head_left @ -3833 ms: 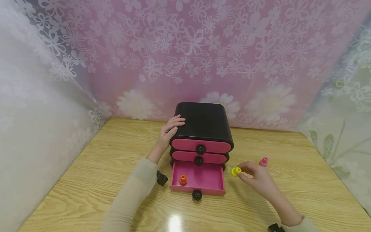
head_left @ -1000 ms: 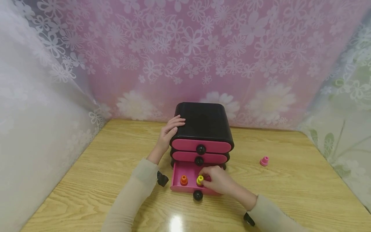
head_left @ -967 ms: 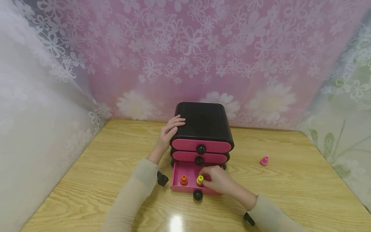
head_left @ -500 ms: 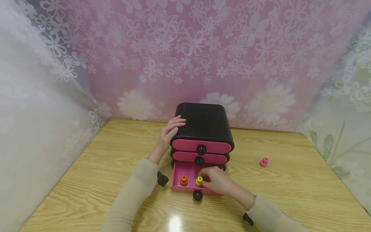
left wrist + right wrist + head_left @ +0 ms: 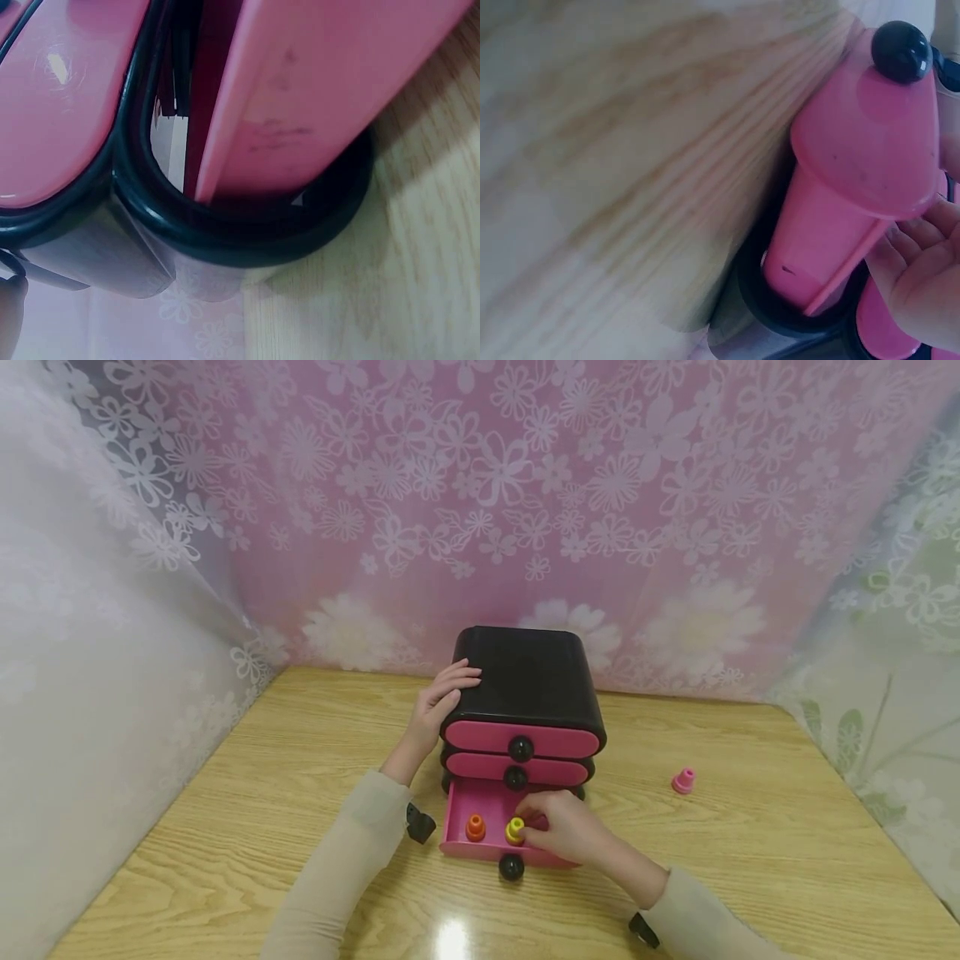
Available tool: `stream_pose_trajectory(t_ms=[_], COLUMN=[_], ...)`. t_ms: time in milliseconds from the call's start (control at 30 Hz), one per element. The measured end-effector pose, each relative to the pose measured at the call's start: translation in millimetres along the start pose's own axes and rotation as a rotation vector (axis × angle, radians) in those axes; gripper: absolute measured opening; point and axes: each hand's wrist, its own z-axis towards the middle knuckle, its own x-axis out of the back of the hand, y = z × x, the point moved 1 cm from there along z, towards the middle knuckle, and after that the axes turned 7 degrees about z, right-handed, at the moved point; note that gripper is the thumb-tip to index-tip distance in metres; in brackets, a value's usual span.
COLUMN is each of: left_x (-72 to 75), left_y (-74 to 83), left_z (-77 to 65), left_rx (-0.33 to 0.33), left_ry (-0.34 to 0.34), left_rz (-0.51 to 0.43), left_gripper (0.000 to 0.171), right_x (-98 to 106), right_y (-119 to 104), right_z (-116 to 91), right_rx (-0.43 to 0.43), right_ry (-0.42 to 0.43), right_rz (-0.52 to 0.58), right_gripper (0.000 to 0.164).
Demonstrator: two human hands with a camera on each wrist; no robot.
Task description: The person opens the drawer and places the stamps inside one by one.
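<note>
A black cabinet (image 5: pixel 525 672) with pink drawer fronts stands on the table. Its bottom drawer (image 5: pixel 491 802) is pulled out. My left hand (image 5: pixel 442 692) rests on the cabinet's upper left edge, fingers laid straight over the top. Over the drawer, my right hand (image 5: pixel 564 828) pinches a small yellow stepped cone-shaped piece (image 5: pixel 514 832) between thumb and finger. That piece sits low in the drawer, upright. To its left stands an orange piece (image 5: pixel 476 828) of the same shape. In the right wrist view the drawer (image 5: pixel 862 142) hides the fingertips.
A pink cone-shaped piece (image 5: pixel 683 781) stands on the wooden table (image 5: pixel 750 860) right of the cabinet. Black round knobs (image 5: pixel 521 748) stick out from the drawer fronts. A flowered curtain (image 5: pixel 495 527) hangs behind the table, with more cloth at both sides.
My right hand has carried the yellow piece from right of the cabinet leftward into the drawer. Over the last second it has barely shifted. My left hand has stayed put.
</note>
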Motion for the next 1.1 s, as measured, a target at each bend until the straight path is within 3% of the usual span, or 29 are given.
stream_pose_trajectory(t_ms=[300, 600, 767, 933, 1100], left_x=[-0.3, 2.0, 1.9, 2.0, 1.3], left_y=[2.7, -21.8, -27.5, -29.8, -21.3], left_z=[1.2, -2.5, -3.8, -4.5, -3.0], left_rx=[-0.012, -0.020, -0.040, -0.038, -0.027], left_ry=[0.006, 0.006, 0.009, 0.015, 0.006], left_rz=[0.000, -0.016, -0.010, 0.006, -0.011], left_gripper=[0.027, 0.028, 0.032, 0.041, 0.028], right_x=[15.2, 32.6, 42.9, 51.9, 58.7], right_y=[-1.6, 2.7, 4.4, 10.3, 20.9], right_z=[-13.4, -27.9, -36.0, -42.1, -48.7], right_rx=[0.044, 0.015, -0.032, -0.052, -0.037], right_ry=[0.098, 0.173, 0.213, 0.260, 0.320], right_rz=[0.038, 0.042, 0.076, 0.089, 0.090], right_gripper=[0.017, 0.020, 0.021, 0.019, 0.017])
